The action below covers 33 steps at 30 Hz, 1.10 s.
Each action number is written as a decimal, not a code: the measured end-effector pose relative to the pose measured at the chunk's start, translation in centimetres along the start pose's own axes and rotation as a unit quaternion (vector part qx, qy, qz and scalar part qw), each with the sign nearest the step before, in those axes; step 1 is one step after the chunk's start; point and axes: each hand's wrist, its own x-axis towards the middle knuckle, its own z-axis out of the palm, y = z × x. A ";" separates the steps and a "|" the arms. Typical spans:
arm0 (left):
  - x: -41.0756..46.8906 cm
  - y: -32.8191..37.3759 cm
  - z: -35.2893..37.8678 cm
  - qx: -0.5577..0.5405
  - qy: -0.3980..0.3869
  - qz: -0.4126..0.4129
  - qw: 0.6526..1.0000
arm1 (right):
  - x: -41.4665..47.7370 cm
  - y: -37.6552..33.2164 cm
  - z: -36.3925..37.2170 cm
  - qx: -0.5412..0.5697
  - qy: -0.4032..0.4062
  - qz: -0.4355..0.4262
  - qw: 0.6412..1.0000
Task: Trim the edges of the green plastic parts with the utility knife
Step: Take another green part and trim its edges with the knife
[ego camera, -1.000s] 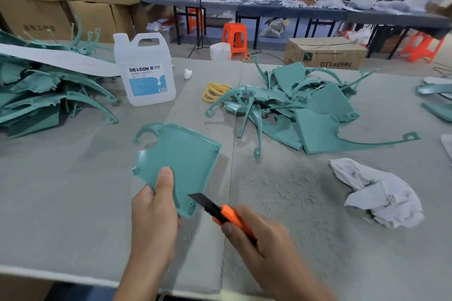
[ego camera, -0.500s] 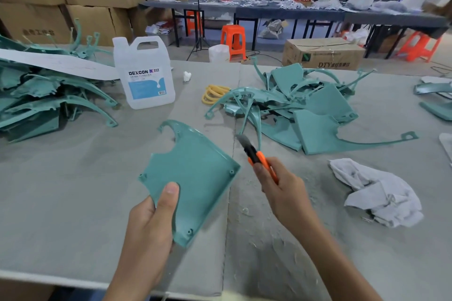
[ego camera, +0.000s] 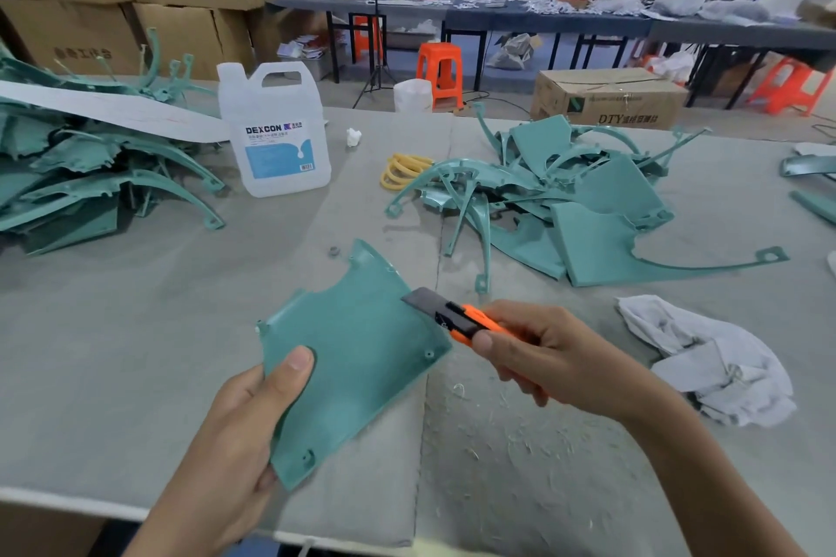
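Grip of the left hand [ego camera: 235,434] pinches the near-left corner of the green plastic part [ego camera: 362,357], thumb on top, holding it over the bench [ego camera: 135,353] near its front edge, long axis running away toward the hooked far tip. The right hand [ego camera: 543,357] clasps the orange utility knife [ego camera: 457,317], blade pointing far-left onto the part's right edge. A white jug [ego camera: 276,136] reads "DEXCON"; a cardboard box [ego camera: 610,100] reads "DTY".

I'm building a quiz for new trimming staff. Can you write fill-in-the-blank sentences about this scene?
The right hand grips a utility knife with an ____ handle.
The knife's ____ meets the edge of the green plastic part in the left hand.
The white jug's label reads ____.
Missing: orange; blade; DEXCON.
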 end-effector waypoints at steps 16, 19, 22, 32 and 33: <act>0.1 -1.0 -0.1 0.155 0.042 -0.001 0.987 | -0.4 8.9 0.7 -0.368 0.112 0.173 0.907; 0.2 -1.6 -0.5 0.150 0.033 0.014 0.988 | -1.8 9.4 -1.3 -0.372 0.242 0.148 0.884; 0.3 -1.8 -1.0 0.160 0.032 0.020 0.986 | -4.3 10.6 -5.3 -0.408 0.339 0.232 0.815; 0.5 -2.6 -0.6 0.118 0.009 0.017 0.993 | -11.9 14.4 -9.6 -0.343 0.371 0.401 0.764; 0.6 -2.6 -0.4 0.108 0.008 0.017 0.994 | -11.8 13.7 -9.6 -0.326 0.401 0.372 0.771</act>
